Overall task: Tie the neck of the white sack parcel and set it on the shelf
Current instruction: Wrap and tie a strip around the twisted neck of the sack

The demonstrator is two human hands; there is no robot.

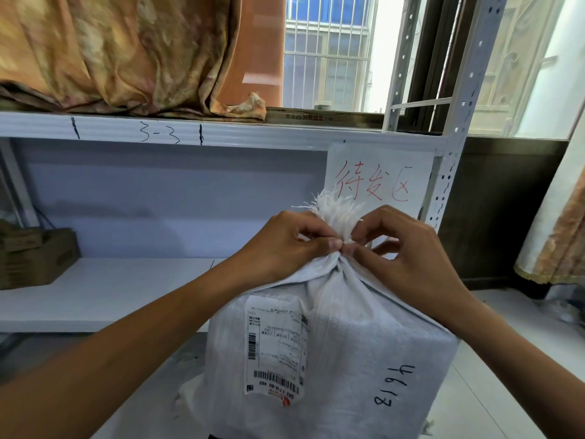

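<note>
The white woven sack parcel (342,346) stands upright at the lower centre, boxy in shape, with a shipping label (275,346) and handwritten black digits on its front. Its neck (340,261) is gathered tight, and a frayed white tuft (337,210) sticks up above it. My left hand (285,245) pinches the neck from the left. My right hand (411,248) pinches it from the right, thumb tips almost meeting. A thin white strand shows between my fingertips. The white shelf board (104,289) lies behind and to the left of the sack.
A brown cardboard box (34,258) sits at the shelf's left end. A paper sign with red characters (380,179) hangs from the upper shelf rail. Draped orange cloth (110,55) lies on the top shelf. A perforated white upright (449,172) stands right of the sack.
</note>
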